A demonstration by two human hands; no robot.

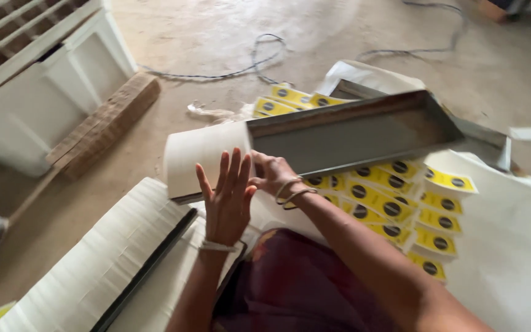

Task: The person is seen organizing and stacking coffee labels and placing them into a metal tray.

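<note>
A long grey metal trough (351, 132) lies tilted above the floor, with a thick stack of cream paper sheets (201, 160) standing on edge at its near end. My left hand (225, 197) is flat with fingers spread, pressed against the front of that stack. Just behind it, my right hand (275, 175), with bangles at the wrist, curls its fingers on the trough's near end beside the stack. A dark maroon cloth over my lap (296, 283) fills the lower middle.
Rows of yellow printed labels (394, 209) lie on white sheeting (505, 246) to the right. Long rows of cream sheets (99, 258) with a black strip (149, 267) lie at lower left. A white wooden frame (38, 86), a brick-like block (109, 120) and cables (259, 61) are on the concrete floor.
</note>
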